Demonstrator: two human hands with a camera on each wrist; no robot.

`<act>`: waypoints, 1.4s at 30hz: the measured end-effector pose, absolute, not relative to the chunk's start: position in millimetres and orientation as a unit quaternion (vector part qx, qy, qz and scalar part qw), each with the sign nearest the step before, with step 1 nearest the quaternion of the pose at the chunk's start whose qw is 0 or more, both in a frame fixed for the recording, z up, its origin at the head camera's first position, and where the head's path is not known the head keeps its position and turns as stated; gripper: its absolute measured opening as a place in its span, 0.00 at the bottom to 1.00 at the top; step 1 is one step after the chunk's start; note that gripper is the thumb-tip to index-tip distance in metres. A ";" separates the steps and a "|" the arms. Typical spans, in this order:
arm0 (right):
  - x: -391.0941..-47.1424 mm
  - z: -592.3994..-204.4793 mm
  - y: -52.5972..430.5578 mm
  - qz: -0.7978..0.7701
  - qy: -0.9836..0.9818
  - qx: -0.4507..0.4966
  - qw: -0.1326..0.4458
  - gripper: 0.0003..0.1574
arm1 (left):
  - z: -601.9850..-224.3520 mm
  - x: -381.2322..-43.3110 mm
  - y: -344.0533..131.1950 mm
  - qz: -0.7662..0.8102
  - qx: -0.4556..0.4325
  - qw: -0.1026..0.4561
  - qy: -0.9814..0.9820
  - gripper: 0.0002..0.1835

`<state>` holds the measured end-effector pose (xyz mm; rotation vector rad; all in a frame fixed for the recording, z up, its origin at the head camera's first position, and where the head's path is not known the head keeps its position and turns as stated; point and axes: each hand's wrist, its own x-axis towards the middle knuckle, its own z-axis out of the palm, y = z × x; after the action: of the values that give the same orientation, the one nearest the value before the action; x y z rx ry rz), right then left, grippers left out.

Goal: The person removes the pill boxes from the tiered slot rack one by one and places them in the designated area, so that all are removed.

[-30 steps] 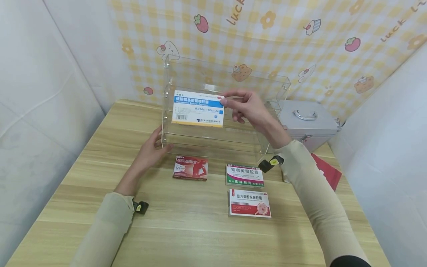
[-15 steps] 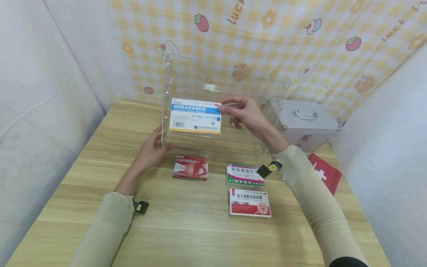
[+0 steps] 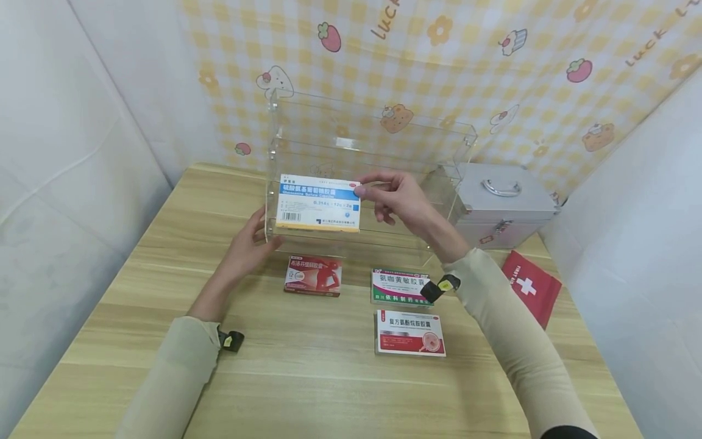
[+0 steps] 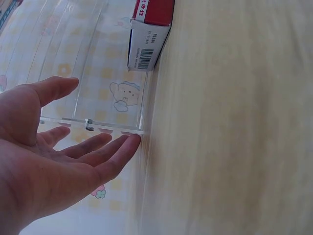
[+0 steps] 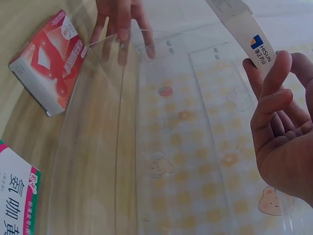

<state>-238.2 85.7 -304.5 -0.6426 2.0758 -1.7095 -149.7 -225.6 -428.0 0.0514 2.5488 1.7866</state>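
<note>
My right hand [image 3: 403,198] pinches a white, blue and yellow medicine box [image 3: 318,207] by its right end, between thumb and fingers. The box is held up at the left half of a clear acrylic tiered rack [image 3: 384,244]; whether it touches a shelf I cannot tell. In the right wrist view, the box's white end [image 5: 257,46] shows beside the thumb. My left hand [image 3: 247,247] is at the rack's lower left side. Seen from the left wrist, its fingers [image 4: 117,156] extend along the clear side panel, with the thumb apart on the other side.
A red medicine box [image 3: 312,276] lies before the rack. To its right are a green-and-white box [image 3: 400,288] and a red-and-white box [image 3: 409,333]. A silver case [image 3: 501,204] and a red first aid pouch [image 3: 534,289] stand at the right.
My right hand has lowered the blue-and-white medicine box down the front of the rack and slightly left. The left hand has stayed at the rack's side.
</note>
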 end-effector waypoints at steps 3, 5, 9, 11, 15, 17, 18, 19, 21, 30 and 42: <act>-236.0 -309.4 86.1 -0.605 0.738 -0.228 0.191 0.24 | -432.9 -151.3 -227.0 0.576 0.018 0.012 0.817 0.45; -234.2 -312.4 86.5 -0.603 0.740 -0.226 0.194 0.24 | -432.6 -150.9 -226.8 0.576 0.018 0.012 0.817 0.45; -231.7 -319.2 88.1 -0.599 0.743 -0.220 0.199 0.24 | -434.1 -151.5 -227.1 0.581 0.017 0.009 0.814 0.45; -230.3 -322.5 89.0 -0.599 0.743 -0.217 0.203 0.24 | -435.0 -152.0 -227.2 0.583 0.017 0.007 0.812 0.45; -227.7 -329.8 90.9 -0.597 0.745 -0.214 0.210 0.24 | -436.2 -152.9 -227.5 0.586 0.020 0.003 0.810 0.44; -226.5 -333.6 91.8 -0.596 0.745 -0.212 0.212 0.24 | -436.3 -152.7 -227.8 0.582 0.020 0.003 0.813 0.43; -225.8 -335.5 92.0 -0.596 0.744 -0.214 0.213 0.23 | -436.5 -152.7 -227.9 0.580 0.019 0.003 0.814 0.43; -224.8 -337.0 92.1 -0.597 0.743 -0.214 0.214 0.23 | -436.6 -152.7 -228.2 0.578 0.018 0.004 0.816 0.43; -223.0 -340.1 92.2 -0.602 0.738 -0.216 0.217 0.23 | -436.6 -152.4 -228.3 0.578 0.018 0.005 0.816 0.43; -215.0 -354.0 93.3 -0.595 0.741 -0.207 0.232 0.23 | -436.1 -151.3 -228.9 0.581 0.017 0.011 0.813 0.44; -206.4 -374.5 96.4 -0.613 0.714 -0.210 0.265 0.21 | -434.7 -149.7 -228.5 0.582 0.018 0.018 0.813 0.44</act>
<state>-206.4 96.4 -374.5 -0.5675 1.9287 -1.6576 -149.7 -228.5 -434.7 0.0554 2.5244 1.8087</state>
